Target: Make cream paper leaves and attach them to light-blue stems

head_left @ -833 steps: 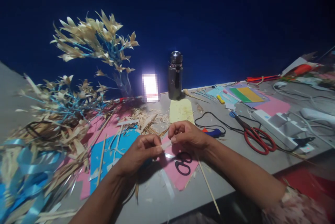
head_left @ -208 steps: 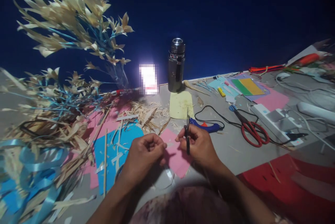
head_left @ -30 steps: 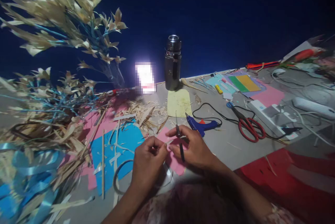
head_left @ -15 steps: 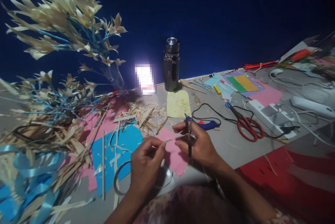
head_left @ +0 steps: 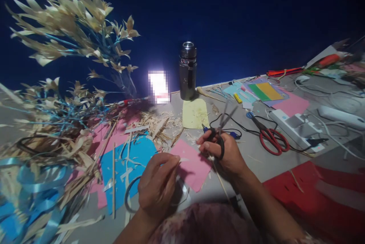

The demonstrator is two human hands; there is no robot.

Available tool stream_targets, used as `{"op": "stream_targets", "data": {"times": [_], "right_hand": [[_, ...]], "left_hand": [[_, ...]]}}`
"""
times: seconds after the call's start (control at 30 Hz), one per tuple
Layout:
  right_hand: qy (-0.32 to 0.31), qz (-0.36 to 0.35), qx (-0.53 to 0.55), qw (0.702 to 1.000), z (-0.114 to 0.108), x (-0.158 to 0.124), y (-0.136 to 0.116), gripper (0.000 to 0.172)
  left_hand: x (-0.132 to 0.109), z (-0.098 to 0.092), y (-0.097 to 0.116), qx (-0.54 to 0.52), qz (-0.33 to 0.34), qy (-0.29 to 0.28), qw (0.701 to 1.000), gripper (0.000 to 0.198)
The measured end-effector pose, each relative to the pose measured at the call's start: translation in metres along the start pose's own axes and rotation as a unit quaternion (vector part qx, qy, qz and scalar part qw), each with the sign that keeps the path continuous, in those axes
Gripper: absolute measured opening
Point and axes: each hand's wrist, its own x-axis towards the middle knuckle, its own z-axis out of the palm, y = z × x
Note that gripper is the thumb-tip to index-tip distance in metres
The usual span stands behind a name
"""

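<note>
My left hand [head_left: 156,179] is closed in a pinch, and a thin pale strip [head_left: 186,159] shows at its fingertips over a square of pink paper [head_left: 194,175]. My right hand [head_left: 228,154] is wrapped round black-handled scissors [head_left: 221,147], whose blades point up and away from me, slightly apart. A slim straw-coloured stem [head_left: 221,177] runs down from beneath the right hand; whether the fingers grip it I cannot tell. Below the left wrist lies a roll of clear tape or similar ring [head_left: 129,194], partly hidden.
Left are dried-husk flowers [head_left: 85,27] on blue stems, blue ribbon [head_left: 42,187] and blue paper [head_left: 122,164]. A dark flask [head_left: 188,76] stands behind yellow paper [head_left: 195,112]. Right lie red-handled scissors [head_left: 273,141], a white power strip [head_left: 296,129], and red sheets [head_left: 302,198].
My right hand has moved slightly right and turned, so the scissors' blades now point up and away. The left hand has rolled slightly and stays pinched near the pink paper.
</note>
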Motion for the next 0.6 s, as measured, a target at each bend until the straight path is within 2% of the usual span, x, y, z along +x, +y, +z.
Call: {"op": "stream_targets", "data": {"times": [0.07,0.13,0.2,0.27,0.33,0.4,0.43,0.5,0.57,0.6], "right_hand": [[-0.096,0.069,0.092,0.989,0.003,-0.005,-0.001,0.035],[-0.156,0.122,0.141,0.97,0.012,-0.011,0.0,0.041],[-0.162,0.152,0.159,0.962,0.021,-0.015,0.0,0.039],[-0.135,0.147,0.159,0.967,0.028,-0.017,-0.003,0.036],[-0.108,0.117,0.124,0.979,0.029,-0.017,-0.007,0.032],[-0.099,0.087,0.065,0.989,0.026,-0.016,-0.011,0.03],[-0.1,0.075,0.037,0.992,0.024,-0.015,-0.013,0.029],[-0.107,0.058,-0.004,0.993,0.021,-0.014,-0.016,0.029],[-0.123,0.044,-0.028,0.991,0.019,-0.015,-0.018,0.029],[-0.129,0.038,-0.04,0.99,0.019,-0.015,-0.02,0.028]], "left_hand": [[-0.005,-0.002,-0.003,-0.006,0.023,-0.022,0.999,0.047],[-0.007,-0.002,-0.006,-0.003,0.041,-0.041,0.998,0.054],[-0.007,-0.001,-0.006,-0.001,0.057,-0.043,0.997,0.057],[-0.003,0.0,-0.006,-0.015,0.057,-0.039,0.997,0.052],[0.002,0.002,-0.004,-0.045,-0.01,-0.036,0.998,0.038],[0.008,0.003,-0.001,-0.104,-0.171,-0.041,0.979,0.018],[0.011,0.003,0.001,-0.157,-0.272,-0.051,0.948,0.01],[0.014,0.003,0.004,-0.289,-0.445,-0.082,0.843,0.023],[0.015,0.004,0.007,-0.405,-0.534,-0.113,0.733,0.031],[0.015,0.005,0.008,-0.438,-0.553,-0.122,0.698,0.03]]}}
